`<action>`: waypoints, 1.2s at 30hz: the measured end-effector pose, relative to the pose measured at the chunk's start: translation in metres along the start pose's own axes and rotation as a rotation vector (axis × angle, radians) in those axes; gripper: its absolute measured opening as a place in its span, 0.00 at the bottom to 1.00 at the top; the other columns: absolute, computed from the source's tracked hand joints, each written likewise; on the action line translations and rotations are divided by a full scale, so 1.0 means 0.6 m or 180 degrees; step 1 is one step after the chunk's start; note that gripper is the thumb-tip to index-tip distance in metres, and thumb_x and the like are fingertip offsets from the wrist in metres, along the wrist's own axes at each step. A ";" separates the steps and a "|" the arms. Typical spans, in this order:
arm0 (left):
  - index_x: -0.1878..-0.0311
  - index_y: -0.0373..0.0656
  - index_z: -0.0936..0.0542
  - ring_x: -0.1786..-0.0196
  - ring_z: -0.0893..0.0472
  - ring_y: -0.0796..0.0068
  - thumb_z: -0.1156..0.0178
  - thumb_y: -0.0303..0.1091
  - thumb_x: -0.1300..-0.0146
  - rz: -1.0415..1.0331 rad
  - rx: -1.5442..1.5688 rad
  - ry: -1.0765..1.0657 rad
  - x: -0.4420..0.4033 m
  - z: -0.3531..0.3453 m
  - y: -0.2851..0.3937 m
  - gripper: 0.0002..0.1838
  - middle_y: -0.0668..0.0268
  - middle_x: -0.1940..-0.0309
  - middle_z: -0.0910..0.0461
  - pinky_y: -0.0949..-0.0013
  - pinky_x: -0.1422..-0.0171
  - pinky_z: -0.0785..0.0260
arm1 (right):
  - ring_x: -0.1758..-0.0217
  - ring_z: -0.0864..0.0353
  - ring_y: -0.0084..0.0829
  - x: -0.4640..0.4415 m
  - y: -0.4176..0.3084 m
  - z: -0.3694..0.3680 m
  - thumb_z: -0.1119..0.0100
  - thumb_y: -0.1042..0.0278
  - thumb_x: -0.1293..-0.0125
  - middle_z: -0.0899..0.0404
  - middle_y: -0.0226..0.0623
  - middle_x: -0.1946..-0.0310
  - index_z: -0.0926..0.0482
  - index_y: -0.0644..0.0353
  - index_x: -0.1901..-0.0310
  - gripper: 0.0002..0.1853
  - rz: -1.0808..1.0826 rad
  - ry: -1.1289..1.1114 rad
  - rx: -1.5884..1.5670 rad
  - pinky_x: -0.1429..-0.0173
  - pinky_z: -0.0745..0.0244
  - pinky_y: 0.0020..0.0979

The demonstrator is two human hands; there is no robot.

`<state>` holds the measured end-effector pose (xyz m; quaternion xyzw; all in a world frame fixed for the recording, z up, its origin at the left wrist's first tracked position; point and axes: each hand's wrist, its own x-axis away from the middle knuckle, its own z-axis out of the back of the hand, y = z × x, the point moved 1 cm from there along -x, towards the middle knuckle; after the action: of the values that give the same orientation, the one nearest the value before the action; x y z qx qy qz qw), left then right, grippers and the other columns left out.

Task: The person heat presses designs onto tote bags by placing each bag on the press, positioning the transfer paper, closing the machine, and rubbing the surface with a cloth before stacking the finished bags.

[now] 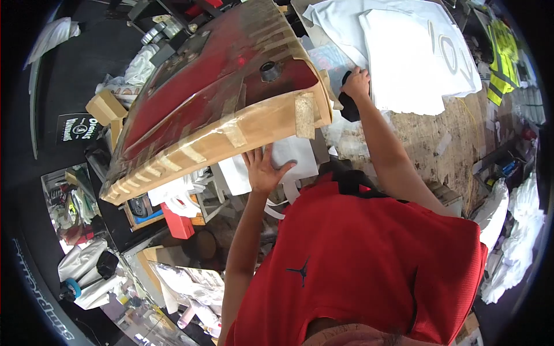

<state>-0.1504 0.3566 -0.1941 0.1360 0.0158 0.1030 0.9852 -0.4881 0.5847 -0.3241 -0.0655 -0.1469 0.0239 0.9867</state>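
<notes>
My left hand (264, 170) lies flat with fingers spread on a white fabric piece (295, 155). White strap-like loops (276, 209) hang from its near side, as on a tote bag. The far part of this piece is hidden under a big red panel (219, 75) edged with cardboard and tape. My right hand (356, 85) is curled over a dark black object (348, 106) just right of the panel's corner; its kind I cannot make out. Beside that hand lies a stack of white fabric (404, 63) with large dark-outlined characters on it.
A worn wooden tabletop (433, 138) extends to the right. Yellow hi-vis vests (503, 63) hang at the far right, above white bundles (513, 236). Below the panel on the left are a red box (178, 221) and an open drawer (141, 210). A cardboard box (107, 105) stands behind.
</notes>
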 end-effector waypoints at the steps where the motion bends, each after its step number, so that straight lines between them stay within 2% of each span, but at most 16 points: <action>1: 0.20 0.55 0.41 0.19 0.54 0.40 0.31 0.71 0.52 0.0027 0.0029 -0.0029 0.001 0.003 0.002 0.59 0.52 0.19 0.53 0.35 0.19 0.68 | 0.32 0.35 0.60 0.017 0.006 -0.001 0.16 0.52 0.57 0.35 0.56 0.36 0.39 0.66 0.31 0.55 0.0044 0.0177 -0.0167 0.31 0.28 0.48; 4: 0.20 0.52 0.43 0.18 0.55 0.41 0.28 0.75 0.62 -0.0023 0.0154 -0.0112 0.002 0.017 0.006 0.67 0.49 0.19 0.55 0.35 0.19 0.68 | 0.31 0.35 0.54 0.030 0.005 0.014 0.16 0.48 0.61 0.31 0.57 0.37 0.36 0.71 0.33 0.57 -0.0005 0.0353 -0.0398 0.28 0.37 0.48; 6: 0.20 0.50 0.44 0.18 0.56 0.41 0.25 0.75 0.69 0.0104 0.0149 -0.0440 -0.002 0.024 0.009 0.72 0.47 0.19 0.55 0.34 0.19 0.69 | 0.32 0.35 0.57 0.006 -0.003 0.031 0.18 0.43 0.61 0.31 0.58 0.38 0.36 0.70 0.33 0.58 0.0190 0.0400 -0.0672 0.29 0.35 0.50; 8: 0.20 0.51 0.44 0.18 0.56 0.41 0.25 0.74 0.69 0.0068 0.0165 -0.0429 -0.006 0.024 0.012 0.72 0.46 0.19 0.56 0.35 0.19 0.70 | 0.32 0.34 0.56 -0.003 -0.017 0.057 0.18 0.42 0.58 0.32 0.55 0.39 0.36 0.65 0.33 0.56 0.0098 0.0254 -0.0163 0.32 0.29 0.50; 13: 0.21 0.49 0.43 0.18 0.55 0.42 0.24 0.73 0.70 0.0236 0.0083 -0.0515 -0.004 -0.002 0.006 0.72 0.46 0.19 0.55 0.35 0.19 0.69 | 0.25 0.38 0.55 -0.023 -0.040 0.072 0.24 0.35 0.53 0.40 0.55 0.27 0.40 0.63 0.26 0.59 -0.0136 -0.0221 0.0353 0.26 0.37 0.52; 14: 0.21 0.49 0.42 0.18 0.54 0.41 0.25 0.73 0.70 0.0117 0.0107 -0.0443 -0.001 -0.017 -0.001 0.71 0.45 0.19 0.55 0.34 0.19 0.68 | 0.26 0.36 0.54 -0.038 -0.040 0.043 0.27 0.39 0.47 0.37 0.55 0.28 0.39 0.61 0.26 0.53 -0.0331 0.0193 0.0557 0.27 0.37 0.54; 15: 0.21 0.48 0.42 0.19 0.51 0.41 0.26 0.74 0.68 -0.0467 0.0012 0.0233 0.002 -0.032 -0.005 0.71 0.44 0.20 0.51 0.31 0.20 0.65 | 0.28 0.33 0.53 -0.060 -0.033 0.036 0.37 0.47 0.36 0.31 0.53 0.31 0.34 0.60 0.29 0.38 -0.0381 0.0125 0.0310 0.29 0.36 0.55; 16: 0.21 0.48 0.42 0.20 0.49 0.40 0.29 0.78 0.66 -0.0621 -0.0060 0.0246 0.005 -0.032 -0.007 0.70 0.43 0.21 0.49 0.29 0.22 0.64 | 0.33 0.28 0.55 -0.051 -0.038 0.042 0.58 0.63 0.27 0.21 0.53 0.41 0.24 0.61 0.38 0.22 -0.0403 0.0614 -0.0087 0.31 0.40 0.63; 18: 0.21 0.47 0.41 0.21 0.48 0.41 0.34 0.81 0.63 -0.0773 -0.0288 0.0333 0.013 -0.037 -0.005 0.69 0.44 0.22 0.48 0.28 0.22 0.63 | 0.41 0.19 0.50 -0.056 -0.034 0.044 0.57 0.63 0.27 0.15 0.47 0.50 0.19 0.60 0.47 0.18 -0.0456 0.0180 -0.0812 0.33 0.39 0.57; 20: 0.22 0.47 0.40 0.20 0.49 0.41 0.32 0.80 0.66 -0.0796 -0.0263 0.0208 0.023 -0.033 0.000 0.70 0.44 0.21 0.49 0.28 0.22 0.63 | 0.44 0.25 0.44 -0.016 -0.034 0.024 0.49 0.67 0.33 0.22 0.43 0.51 0.20 0.59 0.49 0.14 -0.0684 0.1379 -0.0511 0.39 0.32 0.49; 22: 0.22 0.47 0.41 0.20 0.51 0.39 0.29 0.79 0.69 -0.0704 -0.0084 -0.0187 0.021 -0.001 0.017 0.72 0.44 0.21 0.50 0.28 0.22 0.64 | 0.38 0.29 0.45 0.007 -0.031 0.062 0.31 0.64 0.45 0.28 0.49 0.42 0.26 0.65 0.43 0.28 -0.0891 0.0459 -0.0611 0.37 0.30 0.46; 26: 0.22 0.46 0.43 0.19 0.54 0.39 0.22 0.72 0.75 -0.0853 -0.0101 -0.0331 0.026 0.004 0.027 0.75 0.44 0.21 0.51 0.29 0.21 0.65 | 0.38 0.28 0.45 0.002 -0.029 0.040 0.29 0.64 0.48 0.27 0.49 0.42 0.27 0.65 0.41 0.32 -0.0860 0.0791 -0.0803 0.36 0.30 0.47; 29: 0.22 0.46 0.44 0.19 0.53 0.39 0.19 0.64 0.75 -0.0812 -0.0274 -0.0276 0.024 -0.004 0.029 0.74 0.44 0.21 0.52 0.29 0.21 0.64 | 0.38 0.28 0.45 0.001 -0.024 0.037 0.30 0.64 0.47 0.26 0.48 0.43 0.27 0.63 0.41 0.31 -0.0859 0.0571 -0.0773 0.36 0.31 0.47; 31: 0.22 0.46 0.43 0.20 0.51 0.38 0.17 0.58 0.73 -0.0671 -0.0365 -0.0191 0.025 -0.014 0.028 0.71 0.44 0.21 0.51 0.28 0.21 0.63 | 0.43 0.26 0.43 0.004 -0.026 0.037 0.42 0.63 0.36 0.24 0.45 0.48 0.23 0.60 0.44 0.19 -0.0999 0.0649 -0.0960 0.40 0.31 0.47; 34: 0.23 0.47 0.43 0.20 0.50 0.38 0.17 0.56 0.72 -0.0675 -0.0416 -0.0123 0.027 -0.018 0.027 0.69 0.44 0.22 0.50 0.28 0.21 0.61 | 0.38 0.27 0.43 0.010 -0.024 0.037 0.35 0.63 0.41 0.25 0.46 0.45 0.25 0.60 0.43 0.25 -0.0912 0.0376 -0.0910 0.35 0.32 0.46; 36: 0.23 0.48 0.43 0.20 0.50 0.38 0.17 0.56 0.71 -0.0690 -0.0417 -0.0115 0.027 -0.020 0.028 0.69 0.44 0.22 0.50 0.28 0.21 0.61 | 0.38 0.27 0.43 0.011 -0.025 0.029 0.38 0.62 0.39 0.25 0.46 0.45 0.23 0.59 0.44 0.22 -0.0912 0.0461 -0.0776 0.36 0.31 0.46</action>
<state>-0.1385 0.3791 -0.2008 0.0707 0.0059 -0.0057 0.9975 -0.4863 0.5723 -0.3037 -0.1644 -0.0851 -0.1394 0.9728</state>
